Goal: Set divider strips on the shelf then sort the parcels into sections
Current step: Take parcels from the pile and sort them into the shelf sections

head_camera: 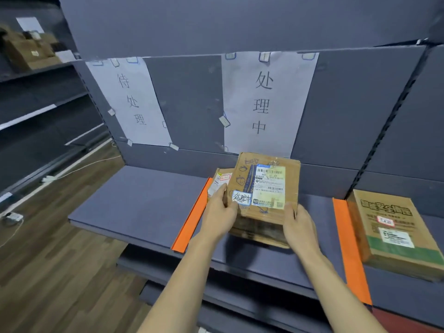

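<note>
A brown cardboard parcel (pixel 265 186) with shipping labels sits in the middle section of the grey shelf (pixel 134 207). My left hand (pixel 219 210) grips its left near corner and my right hand (pixel 299 227) grips its right near corner. A smaller parcel (pixel 219 181) lies behind it on the left, partly hidden. An orange divider strip (pixel 192 217) lies left of both parcels. A second orange strip (pixel 350 251) lies to the right. Beyond that strip rests a flat brown parcel (pixel 394 234) with a green band.
Two paper signs hang on the back panel, a left sign (pixel 131 102) and a middle sign (pixel 266 102). The shelf section left of the first strip holds nothing. Another shelf unit with boxes (pixel 26 51) stands far left over a wooden floor (pixel 60 272).
</note>
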